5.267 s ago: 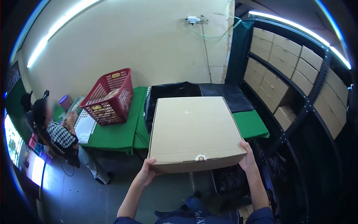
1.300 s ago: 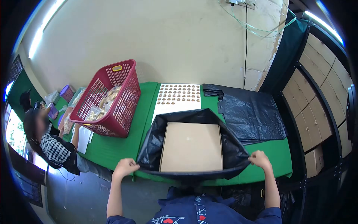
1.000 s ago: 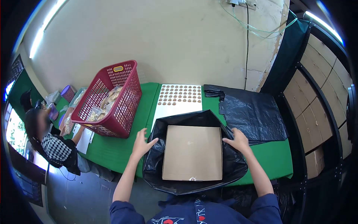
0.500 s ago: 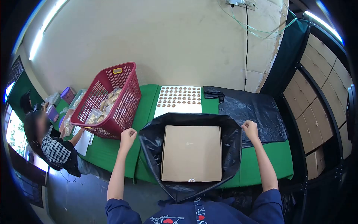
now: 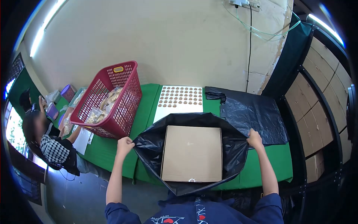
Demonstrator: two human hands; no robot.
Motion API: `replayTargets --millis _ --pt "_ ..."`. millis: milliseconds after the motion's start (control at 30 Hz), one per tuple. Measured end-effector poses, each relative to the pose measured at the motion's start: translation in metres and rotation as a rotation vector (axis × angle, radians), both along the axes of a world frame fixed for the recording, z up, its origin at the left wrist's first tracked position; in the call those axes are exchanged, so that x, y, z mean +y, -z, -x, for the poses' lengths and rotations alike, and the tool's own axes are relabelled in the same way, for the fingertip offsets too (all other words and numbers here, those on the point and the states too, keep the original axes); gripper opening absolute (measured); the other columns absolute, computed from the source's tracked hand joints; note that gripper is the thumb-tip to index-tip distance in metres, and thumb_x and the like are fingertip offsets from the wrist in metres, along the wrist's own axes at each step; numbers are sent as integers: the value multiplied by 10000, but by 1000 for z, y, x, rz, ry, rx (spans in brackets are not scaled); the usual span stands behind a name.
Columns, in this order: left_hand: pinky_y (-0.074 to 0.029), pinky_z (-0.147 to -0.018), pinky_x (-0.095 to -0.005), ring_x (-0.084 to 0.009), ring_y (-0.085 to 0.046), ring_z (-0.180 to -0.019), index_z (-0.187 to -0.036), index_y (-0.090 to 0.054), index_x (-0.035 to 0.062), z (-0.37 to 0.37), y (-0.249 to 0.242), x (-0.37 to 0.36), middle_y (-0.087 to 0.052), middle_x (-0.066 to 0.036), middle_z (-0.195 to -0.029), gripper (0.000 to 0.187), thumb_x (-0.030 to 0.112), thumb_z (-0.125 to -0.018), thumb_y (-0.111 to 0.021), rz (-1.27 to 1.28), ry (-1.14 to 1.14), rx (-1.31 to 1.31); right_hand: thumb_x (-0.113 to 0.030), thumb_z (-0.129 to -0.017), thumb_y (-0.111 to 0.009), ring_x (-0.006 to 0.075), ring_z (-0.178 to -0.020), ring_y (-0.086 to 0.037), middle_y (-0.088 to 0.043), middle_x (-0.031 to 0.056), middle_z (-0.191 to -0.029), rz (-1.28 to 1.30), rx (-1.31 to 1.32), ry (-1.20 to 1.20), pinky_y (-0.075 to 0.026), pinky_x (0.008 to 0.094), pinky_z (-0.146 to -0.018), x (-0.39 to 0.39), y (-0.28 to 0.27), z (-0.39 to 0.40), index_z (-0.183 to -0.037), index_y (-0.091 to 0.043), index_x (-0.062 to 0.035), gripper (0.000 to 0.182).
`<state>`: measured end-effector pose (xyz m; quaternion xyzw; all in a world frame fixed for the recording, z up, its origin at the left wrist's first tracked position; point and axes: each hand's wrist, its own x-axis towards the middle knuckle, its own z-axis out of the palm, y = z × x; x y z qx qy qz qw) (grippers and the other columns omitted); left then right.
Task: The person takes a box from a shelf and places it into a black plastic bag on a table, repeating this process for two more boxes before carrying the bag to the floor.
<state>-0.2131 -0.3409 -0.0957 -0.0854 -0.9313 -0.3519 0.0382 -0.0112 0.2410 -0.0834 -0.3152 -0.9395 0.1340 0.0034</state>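
A black plastic bag (image 5: 233, 149) lies spread on the green table, its mouth facing up. Inside it sits a flat brown cardboard box (image 5: 192, 155), with a small round mark at its near edge. My left hand (image 5: 125, 145) is closed, pinching the bag's left rim. On the opposite side my right hand (image 5: 255, 139) grips the right rim. Between the two hands the rim is stretched into points at both sides. The bag's underside is hidden.
A red plastic basket (image 5: 126, 108) holding clear packets stands at the left. Behind the bag lies a white sheet (image 5: 179, 109) with rows of small stickers. Folded black bags (image 5: 253, 112) lie to the right. Stacked cardboard boxes (image 5: 317, 119) fill a rack. Other people (image 5: 56, 149) sit at the left.
Both my hands have moved outward, pulling the bag's rim wider to left and right. The box has stayed in place inside the bag.
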Motion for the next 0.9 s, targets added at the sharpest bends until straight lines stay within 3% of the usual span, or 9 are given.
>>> replayTargets --millis 133,233,300,367,467,500,567,733,900 --pt "-479 -578 -290 -175 -596 -583 -733 -594 -29 -10 6 -12 -610 -112 -641 199 114 -621 -676 -28 -27 -37 -113 -660 -671 380 -829 -585 -599 188 -849 191 129 28 -463 443 -712 0 -5 -19 -908 -520 -68 294" --pt "-477 -667 -320 -225 -601 -717 -847 -571 -23 -18 7 10 -605 -146 -787 271 133 -653 -678 -125 40 -48 -110 -656 -675 357 -845 -571 -581 169 -888 217 107 -20 -451 431 -708 -22 -13 -12 -922 -512 -61 316" --pt "-405 -845 -381 -313 -515 -952 -995 -523 17 -40 -23 55 -523 -168 -987 360 129 -682 -662 137 64 346 -133 -668 -675 340 -869 -553 -564 161 -946 -79 293 -157 -440 427 -704 -53 -18 -1 -938 -503 -54 330" --pt "-408 -827 -404 -331 -513 -944 -1011 -513 12 -63 -51 108 -538 -157 -997 338 113 -706 -620 42 173 330 -175 -689 -665 317 -881 -535 -541 147 -1000 -240 394 -263 -421 437 -695 -93 -20 14 -991 -492 -46 372" --pt "-380 -927 -389 -342 -489 -1060 -1176 -459 9 -79 4 174 -498 -191 -1164 441 228 -801 -535 86 432 172 -262 -743 -620 316 -1002 -503 -480 186 -1141 -111 316 -431 -409 485 -775 -161 5 38 -1174 -452 -56 507" --pt "-312 -989 -416 -330 -393 -1185 -1257 -395 19 -73 55 200 -413 -192 -1279 495 275 -841 -472 38 467 179 -301 -775 -581 323 -1104 -429 -427 192 -1216 -76 341 -449 -350 513 -856 -182 32 48 -1225 -424 -78 527" --pt "-248 -1020 -440 -312 -311 -1248 -1293 -358 32 -79 100 231 -352 -173 -1334 517 283 -850 -449 212 414 233 -355 -820 -516 322 -1238 -312 -341 190 -1321 -62 349 -437 -251 551 -958 -213 89 61 -1292 -380 -107 550" --pt "-144 -1054 -470 -270 -197 -1318 -1346 -289 57 -75 113 228 -261 -124 -1407 575 301 -845 -430 234 453 279 -381 -857 -437 288 -1310 -216 -243 142 -1412 -109 400 -430 -124 566 -1017 -213 126 63 -1343 -323 -130 558" --pt "-148 -1056 -459 -262 -201 -1318 -1345 -292 54 -72 119 231 -257 -122 -1410 591 307 -831 -438 248 433 279 -365 -851 -446 270 -1305 -231 -254 126 -1409 -187 362 -411 -144 557 -1017 -216 128 74 -1345 -323 -141 556"
